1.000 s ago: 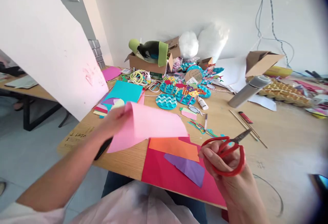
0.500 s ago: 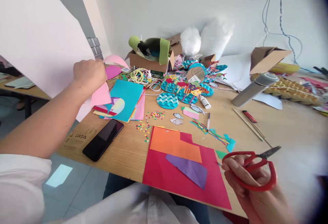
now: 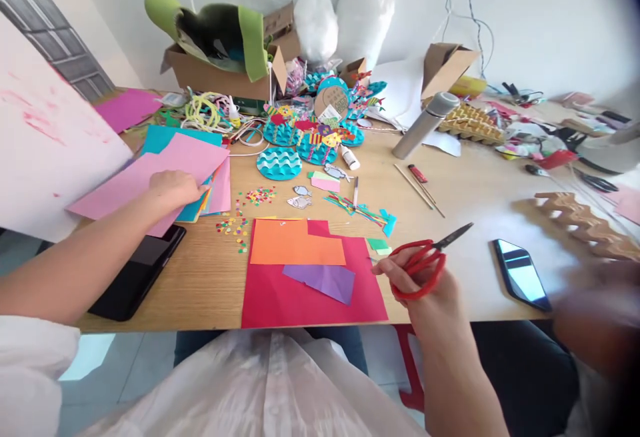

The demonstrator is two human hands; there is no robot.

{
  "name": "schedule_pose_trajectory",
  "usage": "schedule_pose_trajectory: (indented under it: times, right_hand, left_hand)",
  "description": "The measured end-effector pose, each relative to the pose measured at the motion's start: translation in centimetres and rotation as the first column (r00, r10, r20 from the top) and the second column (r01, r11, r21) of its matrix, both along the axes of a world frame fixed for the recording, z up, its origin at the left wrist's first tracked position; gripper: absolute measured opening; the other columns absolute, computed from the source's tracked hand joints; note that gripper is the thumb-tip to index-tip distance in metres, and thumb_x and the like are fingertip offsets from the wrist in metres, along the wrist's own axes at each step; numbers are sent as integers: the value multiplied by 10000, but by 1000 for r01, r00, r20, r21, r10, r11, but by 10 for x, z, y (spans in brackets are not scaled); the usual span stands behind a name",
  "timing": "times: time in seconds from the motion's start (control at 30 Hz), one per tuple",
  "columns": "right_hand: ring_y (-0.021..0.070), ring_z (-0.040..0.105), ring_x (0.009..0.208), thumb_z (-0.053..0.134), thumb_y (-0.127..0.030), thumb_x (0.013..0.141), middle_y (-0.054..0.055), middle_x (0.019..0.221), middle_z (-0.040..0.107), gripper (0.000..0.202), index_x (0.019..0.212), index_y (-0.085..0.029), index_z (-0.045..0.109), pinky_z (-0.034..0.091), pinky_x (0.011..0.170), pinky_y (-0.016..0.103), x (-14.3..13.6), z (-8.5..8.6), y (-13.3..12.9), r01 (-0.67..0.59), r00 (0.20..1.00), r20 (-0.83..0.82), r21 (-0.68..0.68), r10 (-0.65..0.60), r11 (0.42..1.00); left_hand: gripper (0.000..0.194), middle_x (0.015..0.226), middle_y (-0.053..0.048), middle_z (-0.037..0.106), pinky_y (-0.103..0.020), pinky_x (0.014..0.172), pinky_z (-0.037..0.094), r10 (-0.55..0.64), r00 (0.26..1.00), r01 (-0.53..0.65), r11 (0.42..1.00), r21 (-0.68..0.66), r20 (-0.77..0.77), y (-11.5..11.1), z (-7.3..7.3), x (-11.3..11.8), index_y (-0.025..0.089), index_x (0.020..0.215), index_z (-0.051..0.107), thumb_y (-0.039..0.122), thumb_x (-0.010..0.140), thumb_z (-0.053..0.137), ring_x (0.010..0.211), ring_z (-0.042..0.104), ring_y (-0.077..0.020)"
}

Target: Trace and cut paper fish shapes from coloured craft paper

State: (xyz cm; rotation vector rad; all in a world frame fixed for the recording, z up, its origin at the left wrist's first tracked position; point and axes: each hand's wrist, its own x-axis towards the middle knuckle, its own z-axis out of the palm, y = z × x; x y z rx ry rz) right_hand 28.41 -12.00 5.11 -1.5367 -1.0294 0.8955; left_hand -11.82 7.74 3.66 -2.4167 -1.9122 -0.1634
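Observation:
My left hand [image 3: 175, 187] rests on the pile of coloured paper at the left, closed on a sheet of pink paper [image 3: 195, 155], its fingertips partly hidden. Beneath lies teal paper [image 3: 177, 134] with other colours showing at the edges. Red-handled scissors [image 3: 423, 270] hang around the fingers of my right hand [image 3: 425, 284], blades pointing up and right, above the table's front edge. In front of me is a large red sheet [image 3: 270, 304], with an orange piece [image 3: 297, 244] and a purple piece [image 3: 325, 282] on it.
A large white board [image 3: 45, 144] with pink smears stands at the far left. One black phone [image 3: 135, 277] lies below the pile, another phone [image 3: 520, 274] at the right. A grey flask [image 3: 425, 127] leans near the back. Another person's blurred arm [image 3: 595, 324] is at the right edge.
My left hand has come down with the pink paper onto the pile. The view has turned right, bringing in the second phone and the other person. The scissors stay in my right hand.

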Motion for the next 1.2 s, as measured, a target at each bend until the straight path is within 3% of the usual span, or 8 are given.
schedule_pose_trajectory:
  times: [0.17,0.3,0.4,0.5,0.73,0.87,1.03,1.2]
  right_hand:
    - [177,616,611,564,-317,851,27,670,653,137,774,-237,483,412,554,265,2,-32,-9,-213,822,506,-155,262,965]
    - [151,554,490,423,-203,874,14,646,650,102,780,-239,435,301,495,253,-1,-52,-19,-384,563,725,-197,397,902]
    - [142,562,506,412,-150,871,22,701,671,94,829,-227,446,275,493,249,-4,-56,-27,-493,434,775,-223,459,841]
    - [148,591,554,409,-93,855,23,743,678,137,888,-215,461,287,504,245,-7,-56,-32,-576,345,778,-267,526,773]
    - [174,607,653,389,-1,793,25,771,659,237,868,-216,457,344,561,253,12,-50,-38,-648,252,776,-309,578,696]
    - [175,600,647,386,14,774,20,738,642,255,847,-219,459,357,571,251,28,-45,-40,-622,245,773,-337,585,706]
    - [179,644,760,365,3,807,80,970,692,263,923,-205,476,395,628,252,24,-44,-38,-644,254,771,-316,584,697]
    - [177,621,707,402,-6,814,46,866,683,251,933,-204,500,360,582,252,17,-46,-37,-660,195,763,-362,616,658]
  left_hand:
    - [916,1063,-217,693,-571,867,490,146,967,-182,969,-165,-210,-14,17,19,-41,1068,632,768,870,250,1059,628,-396]
    - [492,1238,-172,648,-463,980,474,-214,977,214,975,-62,16,-70,15,73,63,1222,599,441,977,401,1149,604,-295]
    - [380,1324,-92,614,-415,1093,398,-513,845,514,857,31,150,-122,-11,118,156,1279,588,320,983,415,1268,523,-230]
    - [393,1409,-96,541,-436,1098,399,-569,805,575,818,12,168,-154,-40,144,184,1330,556,304,970,456,1341,447,-255]
    - [420,1420,-124,524,-473,1111,391,-483,855,489,872,16,191,-160,-69,149,171,1330,561,354,968,451,1353,431,-271]
    - [404,1424,-125,519,-476,1116,387,-486,856,490,871,26,176,-162,-71,148,169,1301,589,352,969,448,1358,425,-275]
    - [421,1441,-145,496,-506,1119,365,-483,859,483,875,45,169,-166,-67,153,152,1321,569,345,958,479,1391,367,-309]
    - [399,1478,-89,462,-545,1145,304,-597,779,606,795,10,194,-176,-55,161,225,1324,570,363,963,470,1432,284,-309]
